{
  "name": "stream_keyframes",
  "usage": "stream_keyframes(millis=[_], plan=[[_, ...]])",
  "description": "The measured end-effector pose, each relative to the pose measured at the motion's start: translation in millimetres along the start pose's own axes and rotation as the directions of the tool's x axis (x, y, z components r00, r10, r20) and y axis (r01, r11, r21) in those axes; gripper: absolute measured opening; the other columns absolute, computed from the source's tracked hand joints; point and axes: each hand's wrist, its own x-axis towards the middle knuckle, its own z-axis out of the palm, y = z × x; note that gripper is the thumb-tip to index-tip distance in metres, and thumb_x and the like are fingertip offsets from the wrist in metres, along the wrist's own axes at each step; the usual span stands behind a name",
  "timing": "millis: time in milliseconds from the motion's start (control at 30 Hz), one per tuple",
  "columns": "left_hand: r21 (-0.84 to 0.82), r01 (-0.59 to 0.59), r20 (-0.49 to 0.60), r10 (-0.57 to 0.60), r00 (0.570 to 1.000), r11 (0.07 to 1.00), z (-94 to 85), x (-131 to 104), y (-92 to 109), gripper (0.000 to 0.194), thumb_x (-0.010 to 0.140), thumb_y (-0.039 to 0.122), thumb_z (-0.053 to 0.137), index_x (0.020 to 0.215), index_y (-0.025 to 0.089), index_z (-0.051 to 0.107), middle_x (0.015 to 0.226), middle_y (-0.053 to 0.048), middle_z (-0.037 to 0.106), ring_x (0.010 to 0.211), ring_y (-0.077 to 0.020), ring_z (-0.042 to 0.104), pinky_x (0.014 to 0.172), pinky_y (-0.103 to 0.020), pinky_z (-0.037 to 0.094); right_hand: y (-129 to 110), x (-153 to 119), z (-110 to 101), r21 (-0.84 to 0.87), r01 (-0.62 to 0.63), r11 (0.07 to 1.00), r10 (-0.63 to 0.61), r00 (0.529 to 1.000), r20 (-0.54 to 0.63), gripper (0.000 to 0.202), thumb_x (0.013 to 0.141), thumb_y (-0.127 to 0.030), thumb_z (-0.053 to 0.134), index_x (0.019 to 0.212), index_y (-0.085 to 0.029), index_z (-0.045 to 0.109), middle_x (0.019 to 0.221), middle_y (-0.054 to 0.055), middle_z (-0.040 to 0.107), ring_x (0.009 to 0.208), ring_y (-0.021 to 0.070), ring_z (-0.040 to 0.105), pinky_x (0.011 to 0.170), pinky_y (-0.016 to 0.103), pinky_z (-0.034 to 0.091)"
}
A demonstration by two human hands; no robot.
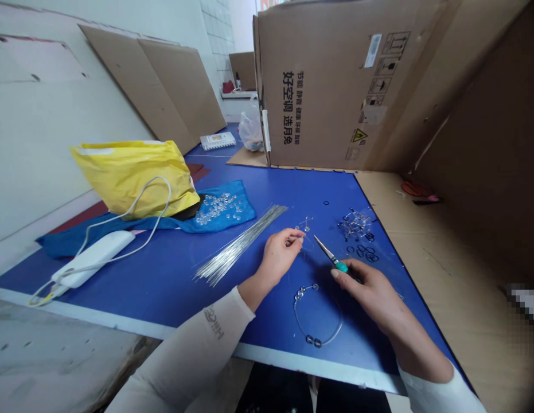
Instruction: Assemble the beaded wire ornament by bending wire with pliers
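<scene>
My left hand [279,255] pinches a thin wire piece with clear beads [304,225] just above the blue table [163,275]. My right hand [370,287] grips green-handled pliers [331,256], whose tip points toward the left fingers. A wire loop with clear beads [315,321] lies on the table between my forearms. A bundle of straight silver wires [238,246] lies to the left of my left hand.
Clear beads [217,207] rest on a blue cloth [223,221] beside a yellow bag [133,175]. A white power bank [94,258] with cable lies at left. Finished wire pieces [355,223] and small black rings [363,252] lie at right. A large cardboard box [335,86] stands behind.
</scene>
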Motion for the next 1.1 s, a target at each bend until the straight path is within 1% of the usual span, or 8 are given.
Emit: stream_keyframes(millis=[100, 200, 300, 400, 467, 567, 800, 1100], plan=[[-0.036, 0.042, 0.017, -0.042, 0.999, 0.998, 0.1, -0.2, 1.0, 0.017, 0.084, 0.020, 0.064, 0.094, 0.018, 0.077, 0.082, -0.005, 0.075, 0.070, -0.0157, 0.065, 0.070, -0.029, 0.051, 1.3, -1.1, 1.0, -0.149, 0.030, 0.988, -0.037, 0.998, -0.047, 0.034, 0.087, -0.053, 0.061, 0.098, -0.022, 0.070, 0.092, 0.008, 0.075, 0.081, 0.0270, 0.067, 0.077, 0.040, 0.047], [-0.052, 0.047, 0.015, -0.047, 0.999, 0.998, 0.5, -1.8, 1.4, 0.016, 0.083, 0.020, 0.065, 0.092, 0.018, 0.078, 0.085, -0.006, 0.076, 0.071, -0.0163, 0.065, 0.071, -0.029, 0.051, 3.3, -3.3, 4.7, -0.329, 0.056, 0.943, -0.093, 0.991, -0.099, 0.033, 0.091, -0.050, 0.059, 0.106, -0.022, 0.069, 0.098, 0.011, 0.076, 0.086, 0.0296, 0.069, 0.077, 0.041, 0.048], [-0.027, 0.031, 0.012, -0.031, 0.999, 0.999, 1.3, -3.6, 0.8, 0.015, 0.082, 0.021, 0.067, 0.091, 0.019, 0.079, 0.086, -0.006, 0.077, 0.074, -0.0175, 0.067, 0.073, -0.030, 0.052, 4.9, -4.8, 8.4, -0.514, 0.118, 0.849, -0.220, 0.965, -0.142, 0.031, 0.092, -0.044, 0.058, 0.109, -0.019, 0.067, 0.100, 0.013, 0.075, 0.088, 0.0311, 0.069, 0.076, 0.041, 0.048], [0.002, 0.035, 0.019, -0.035, 0.999, 0.999, 2.6, -5.0, 0.0, 0.014, 0.082, 0.020, 0.067, 0.090, 0.019, 0.079, 0.084, -0.006, 0.077, 0.074, -0.0183, 0.068, 0.073, -0.031, 0.053, 6.2, -5.0, 10.3, -0.659, 0.185, 0.729, -0.367, 0.919, -0.148, 0.027, 0.094, -0.039, 0.056, 0.108, -0.017, 0.066, 0.095, 0.014, 0.073, 0.086, 0.0311, 0.068, 0.076, 0.041, 0.049], [0.005, 0.045, 0.025, -0.045, 0.999, 0.999, 3.6, -5.5, -0.6, 0.014, 0.081, 0.018, 0.068, 0.089, 0.019, 0.079, 0.083, -0.006, 0.077, 0.074, -0.0184, 0.068, 0.074, -0.031, 0.054, 6.9, -4.6, 10.8, -0.732, 0.205, 0.649, -0.437, 0.889, -0.139, 0.026, 0.095, -0.036, 0.055, 0.108, -0.016, 0.066, 0.092, 0.015, 0.072, 0.086, 0.0312, 0.066, 0.077, 0.042, 0.048], [-0.005, 0.060, 0.034, -0.060, 0.998, 0.998, 4.6, -5.6, -1.2, 0.013, 0.081, 0.017, 0.068, 0.088, 0.019, 0.079, 0.084, -0.006, 0.078, 0.073, -0.0183, 0.069, 0.074, -0.032, 0.054, 7.6, -4.2, 11.1, -0.798, 0.219, 0.562, -0.481, 0.871, -0.100, 0.026, 0.096, -0.034, 0.055, 0.109, -0.014, 0.066, 0.091, 0.015, 0.071, 0.085, 0.0314, 0.065, 0.077, 0.042, 0.047], [-0.017, 0.099, 0.048, -0.098, 0.994, 0.995, 3.9, -4.0, 0.2, 0.013, 0.081, 0.017, 0.069, 0.088, 0.018, 0.079, 0.080, -0.005, 0.076, 0.070, -0.0173, 0.068, 0.073, -0.032, 0.053, 6.4, -5.9, 11.0, -0.886, 0.194, 0.420, -0.490, 0.871, -0.042, 0.026, 0.097, -0.031, 0.056, 0.111, -0.011, 0.066, 0.091, 0.016, 0.069, 0.083, 0.0313, 0.061, 0.076, 0.041, 0.044], [-0.029, 0.125, 0.052, -0.123, 0.991, 0.992, 5.2, -6.7, 3.9, 0.012, 0.082, 0.014, 0.069, 0.089, 0.017, 0.078, 0.083, -0.005, 0.077, 0.067, -0.0150, 0.067, 0.073, -0.030, 0.054, 2.2, -9.2, 12.3, -0.936, 0.168, 0.309, -0.521, 0.853, -0.019, 0.024, 0.096, -0.029, 0.058, 0.110, -0.012, 0.067, 0.088, 0.014, 0.068, 0.080, 0.0294, 0.058, 0.072, 0.039, 0.039]])
